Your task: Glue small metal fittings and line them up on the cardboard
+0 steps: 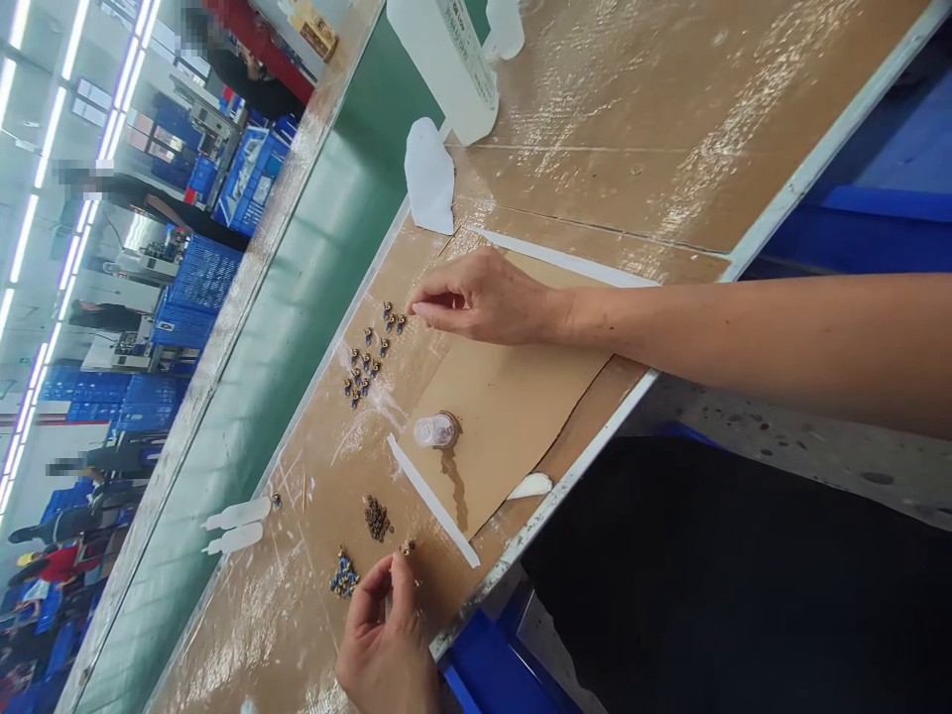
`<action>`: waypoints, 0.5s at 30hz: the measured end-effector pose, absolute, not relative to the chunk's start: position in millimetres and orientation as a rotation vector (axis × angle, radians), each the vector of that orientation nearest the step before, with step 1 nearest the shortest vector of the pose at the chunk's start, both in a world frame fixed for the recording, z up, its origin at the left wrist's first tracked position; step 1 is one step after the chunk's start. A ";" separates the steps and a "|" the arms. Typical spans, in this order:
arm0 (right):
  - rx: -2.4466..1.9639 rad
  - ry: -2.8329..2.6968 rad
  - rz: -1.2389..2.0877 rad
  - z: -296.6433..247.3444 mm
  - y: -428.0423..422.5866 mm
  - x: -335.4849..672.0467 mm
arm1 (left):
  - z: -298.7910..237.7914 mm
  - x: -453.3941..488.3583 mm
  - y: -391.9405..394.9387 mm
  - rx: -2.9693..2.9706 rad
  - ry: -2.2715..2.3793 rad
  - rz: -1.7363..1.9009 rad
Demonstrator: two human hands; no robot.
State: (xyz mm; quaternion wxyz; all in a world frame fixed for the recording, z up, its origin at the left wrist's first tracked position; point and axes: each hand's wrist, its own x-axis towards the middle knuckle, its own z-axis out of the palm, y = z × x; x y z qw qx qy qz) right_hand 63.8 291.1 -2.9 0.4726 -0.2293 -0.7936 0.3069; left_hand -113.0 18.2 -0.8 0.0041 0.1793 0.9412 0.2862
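My right hand (483, 297) reaches over the brown worktable (640, 129), its fingertips pinched together beside a set of small blue-and-brass parts (368, 357) standing in rows. What the pinch holds is too small to name. My left hand (385, 645) is low near the table's front edge, thumb and forefinger closed around a tiny brass part (408, 547). Beside it lie a heap of brown parts (377, 518) and a heap of blue parts (343, 575).
A cardboard sheet (513, 416) carries a small clear cap (435, 429) and a white strip (431, 501). Two white tubes (238, 526) lie by the green conveyor belt (297, 297). A white bottle (446, 59) and a paper scrap (429, 174) sit further along. Blue crates (193, 288) and other people are beyond.
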 end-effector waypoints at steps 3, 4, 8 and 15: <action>-0.558 -1.935 0.756 -3.3 291.3 63.1 | -2.2 -115.6 17.2 0.555 2.958 0.866; -0.561 -1.933 0.755 -3.3 291.4 63.0 | -2.5 -115.9 17.2 0.553 2.964 0.860; -0.559 -1.940 0.741 -2.8 292.1 63.6 | -1.9 -114.5 19.8 0.547 2.964 0.839; -0.567 -1.966 0.732 -2.7 292.6 64.6 | 0.1 -111.7 22.4 0.514 2.949 0.822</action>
